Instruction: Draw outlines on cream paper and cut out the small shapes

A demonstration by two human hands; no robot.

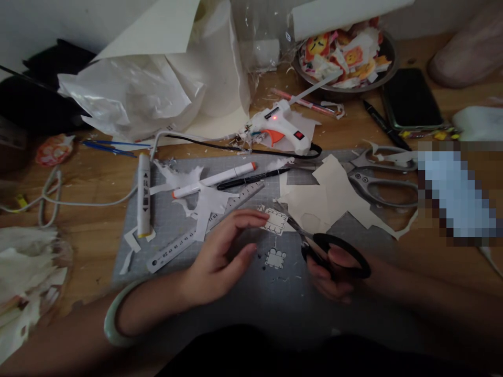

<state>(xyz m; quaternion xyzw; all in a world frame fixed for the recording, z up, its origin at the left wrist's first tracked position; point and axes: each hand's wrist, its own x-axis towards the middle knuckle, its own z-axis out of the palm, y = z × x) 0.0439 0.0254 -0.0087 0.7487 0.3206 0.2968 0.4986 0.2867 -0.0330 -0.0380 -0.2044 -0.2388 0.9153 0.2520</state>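
My right hand holds black-handled scissors, with fingers through the loops and the blades pointing up and left. The blade tips reach the right side of a small paper piece with a scalloped outline drawn on it. My left hand has its thumb apart from the fingers, and its fingertips touch or hover at the left edge of that piece; nothing is gripped between them. A smaller scalloped cutout lies on the grey cutting mat just below.
Cream paper scraps and large metal scissors lie behind my right hand. A ruler, markers and a glue gun lie behind and left. A bowl of scraps and a phone stand at the back right.
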